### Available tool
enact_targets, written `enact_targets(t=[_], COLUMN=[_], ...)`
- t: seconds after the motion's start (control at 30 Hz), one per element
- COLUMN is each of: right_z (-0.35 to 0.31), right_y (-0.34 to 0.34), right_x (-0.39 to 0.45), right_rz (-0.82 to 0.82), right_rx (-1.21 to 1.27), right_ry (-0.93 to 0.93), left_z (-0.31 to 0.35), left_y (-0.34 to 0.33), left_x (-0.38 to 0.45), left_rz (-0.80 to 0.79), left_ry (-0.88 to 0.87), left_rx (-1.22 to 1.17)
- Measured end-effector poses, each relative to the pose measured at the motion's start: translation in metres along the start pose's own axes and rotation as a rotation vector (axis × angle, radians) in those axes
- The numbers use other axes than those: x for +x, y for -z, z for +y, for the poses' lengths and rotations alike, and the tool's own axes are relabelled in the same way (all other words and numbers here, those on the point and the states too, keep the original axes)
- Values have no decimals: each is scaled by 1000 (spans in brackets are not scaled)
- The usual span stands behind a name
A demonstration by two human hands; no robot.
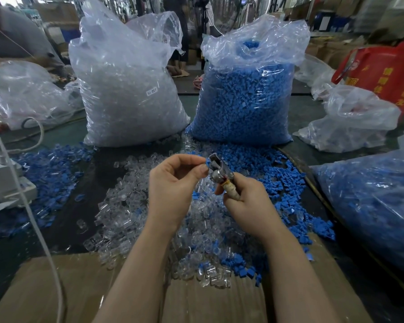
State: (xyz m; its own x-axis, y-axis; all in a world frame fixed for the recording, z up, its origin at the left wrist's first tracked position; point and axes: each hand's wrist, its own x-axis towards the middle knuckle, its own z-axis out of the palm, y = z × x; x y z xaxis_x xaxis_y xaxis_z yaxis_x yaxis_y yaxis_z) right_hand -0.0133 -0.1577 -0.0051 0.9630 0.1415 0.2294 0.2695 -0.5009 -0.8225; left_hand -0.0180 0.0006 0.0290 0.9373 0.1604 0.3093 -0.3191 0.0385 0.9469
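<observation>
Blue plastic is recorded between the thumb and forefinger of the left hand (173, 183): a small blue plastic clip (208, 162) is pinched and held against the head of a silver metal hand tool with a cream tape-wrapped handle (219, 170). The tool is gripped by the right hand (247, 206), whose fingers are curled round the handle, and both are held above the dark counter (103, 173). Directly below, a heap of loose clear plastic caps (135, 220) is spread out, with loose blue plastic pieces (278, 178) scattered beside it.

The step in hand is judged to be the seating of the clip in the tool's mouth; whether it is fully seated cannot be told. For the next move a clear cap is likely to be needed, so the left pinch would have to be released once the clip is retained by the tool.

Two large clear plastic bags are noted behind, one of clear parts (126, 89) and one of blue parts (243, 101).
</observation>
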Motion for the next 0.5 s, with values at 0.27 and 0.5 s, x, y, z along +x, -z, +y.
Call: enact_targets(t=[0.27, 0.5], right_z=[-5, -1], right_y=[-2, 3], right_x=[1, 0], right_rz=[20, 218], right_rx=[-67, -134], right_ry=[-10, -62], left_z=[1, -7], left_y=[3, 63], left_x=[3, 22], left_rz=[-11, 466], left_ry=[33, 285], left_rx=[-16, -297])
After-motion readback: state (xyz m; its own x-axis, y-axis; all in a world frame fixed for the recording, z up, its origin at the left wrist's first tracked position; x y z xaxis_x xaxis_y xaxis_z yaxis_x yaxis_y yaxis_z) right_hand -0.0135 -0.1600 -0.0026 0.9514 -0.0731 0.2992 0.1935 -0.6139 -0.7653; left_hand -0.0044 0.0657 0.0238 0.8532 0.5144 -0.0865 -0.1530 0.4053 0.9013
